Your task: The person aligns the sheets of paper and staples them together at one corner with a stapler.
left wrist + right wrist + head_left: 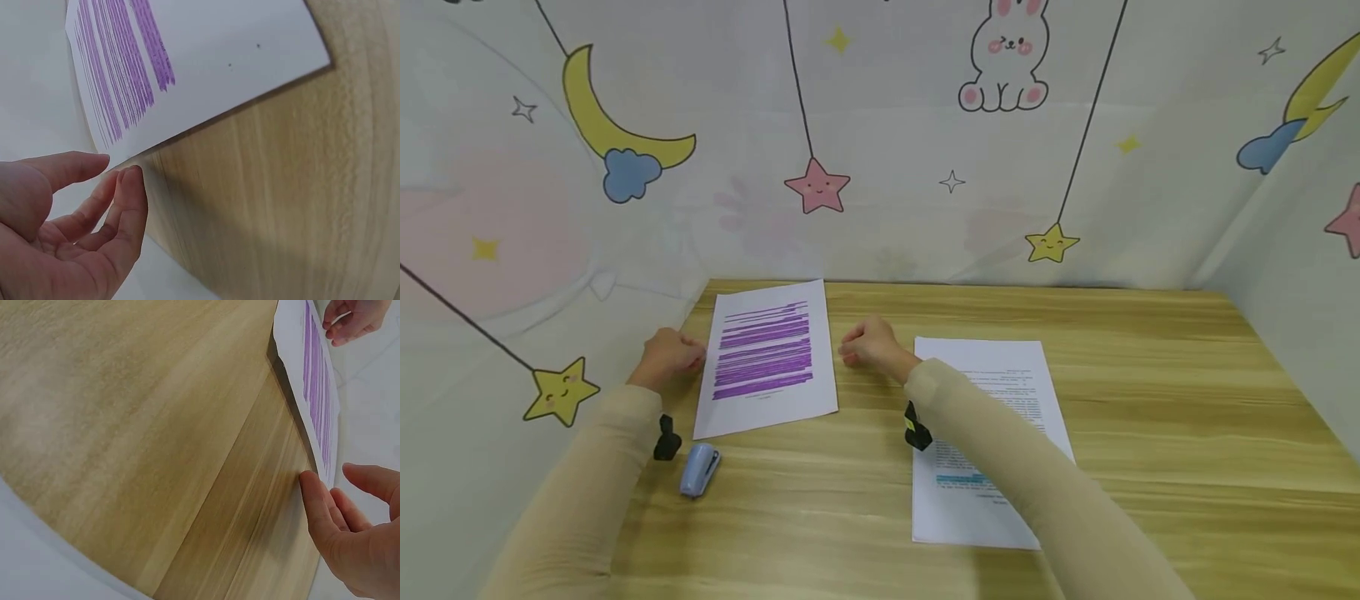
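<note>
A sheet of paper [765, 417] with lines of text marked over in purple [206, 62] lies on the left part of the table, slightly turned. My left hand [672, 360] is at its left edge, thumb and fingertips close to the edge with a gap between them. On the opposite side my right hand [877, 343] is beside the right edge, its thumb held apart from its loosely bent fingers [319, 509]. Each hand's fingers are level with the paper's sides. A small light-blue stapler [700, 469] rests just below the sheet, near my left wrist.
A stack of printed pages [977, 350] with a teal-highlighted line lies to the right, partly covered by my right sleeve [1030, 467]. The wood-grain table [1165, 400] meets a cartoon-printed curtain [910, 233] at its back edge.
</note>
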The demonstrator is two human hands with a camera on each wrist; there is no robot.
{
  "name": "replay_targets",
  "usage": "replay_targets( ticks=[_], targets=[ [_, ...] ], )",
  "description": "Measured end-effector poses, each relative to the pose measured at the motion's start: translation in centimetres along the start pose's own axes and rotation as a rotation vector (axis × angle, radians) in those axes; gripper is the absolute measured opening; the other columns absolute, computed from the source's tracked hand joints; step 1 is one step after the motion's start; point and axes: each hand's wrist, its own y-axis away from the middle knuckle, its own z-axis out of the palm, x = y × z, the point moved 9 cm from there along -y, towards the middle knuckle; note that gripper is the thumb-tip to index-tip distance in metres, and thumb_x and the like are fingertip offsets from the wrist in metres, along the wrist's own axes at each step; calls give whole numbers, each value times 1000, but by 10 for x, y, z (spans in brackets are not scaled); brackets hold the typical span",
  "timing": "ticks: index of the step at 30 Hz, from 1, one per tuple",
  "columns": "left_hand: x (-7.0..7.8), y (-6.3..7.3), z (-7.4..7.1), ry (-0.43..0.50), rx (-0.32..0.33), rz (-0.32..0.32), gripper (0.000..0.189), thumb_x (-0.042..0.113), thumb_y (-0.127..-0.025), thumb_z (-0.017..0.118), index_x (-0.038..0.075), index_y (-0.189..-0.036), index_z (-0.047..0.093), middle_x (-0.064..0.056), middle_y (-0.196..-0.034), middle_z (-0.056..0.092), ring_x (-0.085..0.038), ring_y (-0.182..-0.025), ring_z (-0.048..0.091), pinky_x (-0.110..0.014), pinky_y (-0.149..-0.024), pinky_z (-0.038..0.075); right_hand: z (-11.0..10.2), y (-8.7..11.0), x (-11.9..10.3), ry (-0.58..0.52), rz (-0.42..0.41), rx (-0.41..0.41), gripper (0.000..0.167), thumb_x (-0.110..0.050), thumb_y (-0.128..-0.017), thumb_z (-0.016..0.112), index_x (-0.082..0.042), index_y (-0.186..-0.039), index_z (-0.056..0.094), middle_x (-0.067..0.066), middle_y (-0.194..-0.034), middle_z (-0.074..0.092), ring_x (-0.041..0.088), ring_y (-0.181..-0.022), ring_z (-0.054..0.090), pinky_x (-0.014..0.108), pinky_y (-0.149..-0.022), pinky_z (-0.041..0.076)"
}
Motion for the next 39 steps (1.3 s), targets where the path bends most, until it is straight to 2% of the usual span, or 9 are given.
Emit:
replay_targets(
  ticks=[5, 10, 14, 18, 24, 31, 39],
  targets=[
    [-6, -5, 6, 56, -8, -66, 24, 7, -91, 63, -14, -102, 66, -8, -70, 63, -16, -64, 59, -22, -57, 49, 3, -4, 2, -13, -29, 6, 10, 12, -85, 70, 15, -94, 67, 16, -76, 68, 30, -72, 71, 34, -70, 61],
    [-5, -7, 10, 84, -10, -79, 30, 6, -92, 63, -18, -110, 63, -12, -76, 65, -14, -63, 60, -21, -56, 52, 7, -5, 3, 11, -32, 8, 9, 12, -86, 69, 14, -95, 67, 19, -81, 68, 33, -77, 71, 35, -72, 61],
    [-6, -8, 12, 84, 3, -78, 31, 6, -92, 63, -18, -112, 63, -13, -77, 65, -13, -62, 61, -20, -55, 53, 13, -4, 3, 15, -28, -1, 5, 13, -86, 68, 13, -91, 66, 14, -77, 66, 30, -75, 69, 34, -72, 61],
    [-8, -9, 14, 102, 19, -76, 31, 6, -91, 62, -17, -111, 64, -10, -73, 64, -11, -59, 60, -19, -55, 53, 16, -3, 2, 23, -26, 3, 5, 12, -86, 69, 12, -90, 67, 12, -76, 64, 32, -77, 70, 35, -72, 61],
    [-10, -10, 12, 114, 41, -107, 28, 4, -89, 63, -16, -110, 64, -10, -74, 64, -10, -58, 59, -20, -55, 54, 17, -2, 1, 23, -10, 28, 12, 12, -88, 67, 16, -99, 66, 19, -87, 67, 35, -84, 70, 37, -76, 60],
    [-8, -10, 10, 39, 71, -109, 25, 2, -89, 66, -17, -106, 65, -16, -79, 65, -13, -59, 60, -20, -52, 51, 18, -3, 3, -13, -3, 42, 15, 15, -86, 67, 18, -101, 65, 14, -81, 63, 29, -72, 66, 38, -76, 61],
    [-7, -10, 11, 62, 77, -103, 26, 2, -89, 68, -17, -108, 65, -17, -82, 66, -11, -56, 59, -20, -51, 52, 19, -2, 3, -36, -12, 39, 17, 18, -83, 69, 19, -99, 64, 12, -77, 62, 20, -61, 62, 37, -72, 61]
  ],
)
